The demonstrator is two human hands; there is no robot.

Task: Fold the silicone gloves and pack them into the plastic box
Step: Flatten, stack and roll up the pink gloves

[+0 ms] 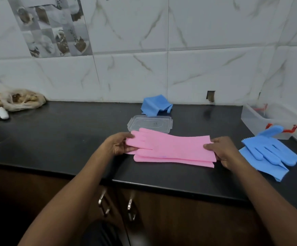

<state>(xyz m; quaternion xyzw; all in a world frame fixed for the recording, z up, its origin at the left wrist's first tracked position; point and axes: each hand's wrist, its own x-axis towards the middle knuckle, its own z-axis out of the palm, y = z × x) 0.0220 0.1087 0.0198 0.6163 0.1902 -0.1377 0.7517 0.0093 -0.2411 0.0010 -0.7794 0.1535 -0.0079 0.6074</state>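
Pink gloves (172, 148) stacked flat mid-bench, unfolded; left hand (119, 143) pinches the finger end, right hand (220, 150) pinches the cuff end. Blue gloves (270, 151) lie right, unfolded. Folded blue piece (154, 104) far; plastic box (266, 119) far right; lid (150, 123) off.

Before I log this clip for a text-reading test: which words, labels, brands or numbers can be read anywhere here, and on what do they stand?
No text can be read.
Clear plastic lid: a small raised mark in its middle, too small and blurred to read.
Plastic box: red marks on its wall, blurred; cannot tell whether they are lettering.
Pink gloves, blue gloves, decorated tile: no lettering shows.
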